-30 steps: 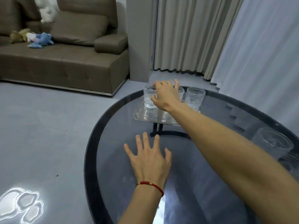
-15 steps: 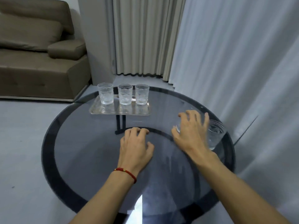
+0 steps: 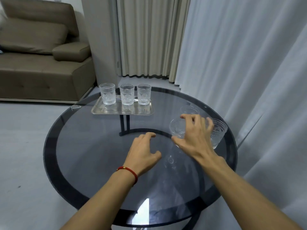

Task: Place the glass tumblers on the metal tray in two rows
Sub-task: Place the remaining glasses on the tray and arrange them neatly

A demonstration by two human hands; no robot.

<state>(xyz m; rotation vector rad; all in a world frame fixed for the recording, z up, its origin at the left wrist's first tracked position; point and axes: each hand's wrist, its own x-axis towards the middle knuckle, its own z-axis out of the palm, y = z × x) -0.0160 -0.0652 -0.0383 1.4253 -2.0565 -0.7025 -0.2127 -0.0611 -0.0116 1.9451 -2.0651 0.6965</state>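
Note:
Three ribbed glass tumblers (image 3: 107,94) (image 3: 127,95) (image 3: 144,95) stand in one row along the far side of the metal tray (image 3: 106,111). My right hand (image 3: 194,138) grips a fourth tumbler (image 3: 177,128) from above, to the right of the tray and slightly above the round glass table (image 3: 93,146). Two more tumblers stand on the table's right side, one behind my hand (image 3: 189,110) and one beside it (image 3: 219,131), partly hidden by my fingers. My left hand (image 3: 142,153) rests on the table with loosely curled fingers and holds nothing.
The near half of the tray is bare metal. A brown sofa (image 3: 41,63) stands at the back left, and curtains (image 3: 149,39) hang behind the table. A sheer curtain (image 3: 240,63) hangs close to the table's right edge.
My right hand left the tray, came to the tumblers on the right and closed on one. The view turned right. My left hand's fingers curled on the table.

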